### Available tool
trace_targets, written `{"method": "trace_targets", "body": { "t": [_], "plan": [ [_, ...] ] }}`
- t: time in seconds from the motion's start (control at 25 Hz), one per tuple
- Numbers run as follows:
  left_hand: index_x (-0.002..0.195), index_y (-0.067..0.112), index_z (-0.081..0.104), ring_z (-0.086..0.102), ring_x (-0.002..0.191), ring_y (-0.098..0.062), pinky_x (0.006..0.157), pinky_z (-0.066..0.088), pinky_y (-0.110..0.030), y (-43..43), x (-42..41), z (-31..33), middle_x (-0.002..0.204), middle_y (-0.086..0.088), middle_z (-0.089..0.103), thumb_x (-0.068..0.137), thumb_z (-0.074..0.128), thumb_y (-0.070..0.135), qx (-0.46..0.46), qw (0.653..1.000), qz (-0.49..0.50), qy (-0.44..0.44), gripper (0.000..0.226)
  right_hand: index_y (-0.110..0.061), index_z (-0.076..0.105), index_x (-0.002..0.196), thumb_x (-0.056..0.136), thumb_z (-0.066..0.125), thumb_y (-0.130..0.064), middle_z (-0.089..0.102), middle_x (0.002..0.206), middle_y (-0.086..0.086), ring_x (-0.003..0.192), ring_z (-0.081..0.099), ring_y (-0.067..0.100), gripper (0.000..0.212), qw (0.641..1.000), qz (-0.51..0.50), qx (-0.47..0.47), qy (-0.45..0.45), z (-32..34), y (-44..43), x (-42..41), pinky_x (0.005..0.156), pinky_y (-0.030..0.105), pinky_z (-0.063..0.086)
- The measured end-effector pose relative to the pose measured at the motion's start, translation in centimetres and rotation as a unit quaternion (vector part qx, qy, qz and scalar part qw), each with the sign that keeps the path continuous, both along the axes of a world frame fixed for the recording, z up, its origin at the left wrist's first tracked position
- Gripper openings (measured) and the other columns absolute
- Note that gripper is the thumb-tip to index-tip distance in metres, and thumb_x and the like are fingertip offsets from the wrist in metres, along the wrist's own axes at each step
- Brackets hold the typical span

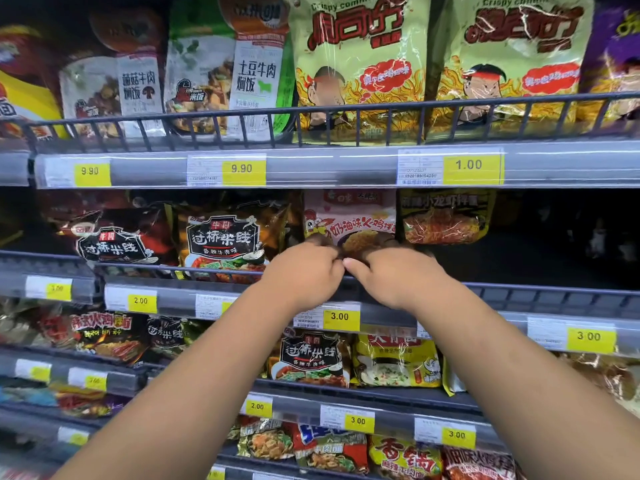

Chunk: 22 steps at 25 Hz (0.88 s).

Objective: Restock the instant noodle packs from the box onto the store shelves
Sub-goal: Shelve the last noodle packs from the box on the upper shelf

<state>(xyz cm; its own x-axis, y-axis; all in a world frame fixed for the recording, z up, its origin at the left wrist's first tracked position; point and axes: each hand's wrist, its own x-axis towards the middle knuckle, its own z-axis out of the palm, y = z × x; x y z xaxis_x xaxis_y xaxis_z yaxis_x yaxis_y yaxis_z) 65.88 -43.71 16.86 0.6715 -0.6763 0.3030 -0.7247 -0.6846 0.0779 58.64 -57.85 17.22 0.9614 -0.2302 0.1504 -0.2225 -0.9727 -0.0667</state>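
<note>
Both hands were up at the second shelf. The left hand (304,273) and right hand (393,277) sat close together, thumbs nearly touching. Their fingers curled over the lower edge of the pink crinkly plastic noodle pack (349,216) with a cartoon chicken, so we logged both as gripping it. The fingertips were blurred.

The pack stood upright on the grey metal shelf (519,299), behind its low front rail. It was between a dark brown noodle pack (225,240) and an olive-yellow noodle pack (445,218). We couldn't see the source box.

Our handling call: the pack was likely light, with thin, slick, crackly film. The noodle block inside was probably stiff but brittle, so a hard squeeze could crack it. We judged the best hold to be the bottom corners, thumb in front and fingers behind, not the flimsy seam fins. The slot further right was too dark to read.
</note>
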Motion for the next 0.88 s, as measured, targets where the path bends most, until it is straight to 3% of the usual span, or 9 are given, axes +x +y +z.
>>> {"method": "trace_targets", "body": {
  "t": [0.24,0.44,0.6,0.88],
  "plan": [
    [0.125,0.02,0.055,0.057,0.106,-0.029,0.084,0.05,-0.042,-0.2,-0.6,-0.1,0.124,-0.006,0.054,0.1,0.032,0.035,-0.015,1.0,-0.015,-0.008,0.037,-0.033,0.053,0.127,0.097,0.015,-0.061,0.054,0.133,0.006,0.124,0.045,0.03,0.057,1.0,-0.02,0.011,0.0,0.6,0.5,-1.6,0.101,0.051,0.031],
    [0.124,0.022,0.053,0.055,0.105,-0.028,0.081,0.049,-0.039,-2.4,-3.6,-0.3,0.113,-0.005,0.057,0.098,0.038,0.037,-0.073,0.996,-0.036,-0.043,0.034,-0.03,0.05,0.131,0.097,0.02,-0.06,0.048,0.136,0.008,0.126,0.042,0.031,0.054,0.997,-0.05,0.006,-0.066,-0.2,-1.3,-5.2,0.103,0.051,0.03],
    [0.135,0.027,0.048,0.052,0.116,-0.023,0.092,0.047,-0.038,-6.4,-7.6,-0.7,0.126,0.001,0.055,0.095,0.046,0.037,-0.146,0.983,-0.1,-0.041,0.041,-0.037,0.042,0.138,0.097,0.024,-0.059,0.043,0.136,0.003,0.124,0.041,0.028,0.05,0.988,-0.079,0.011,-0.135,-1.1,-5.4,-9.6,0.103,0.049,0.034],
    [0.13,0.031,0.053,0.051,0.119,-0.015,0.099,0.042,-0.032,-16.9,-15.3,-1.2,0.129,0.008,0.055,0.09,0.057,0.044,-0.196,0.968,-0.146,-0.05,0.042,-0.039,0.048,0.133,0.095,0.04,-0.053,0.043,0.136,-0.003,0.123,0.043,0.025,0.042,0.972,-0.123,0.008,-0.2,-1.5,-15.8,-17.9,0.099,0.045,0.036]
  ]
}}
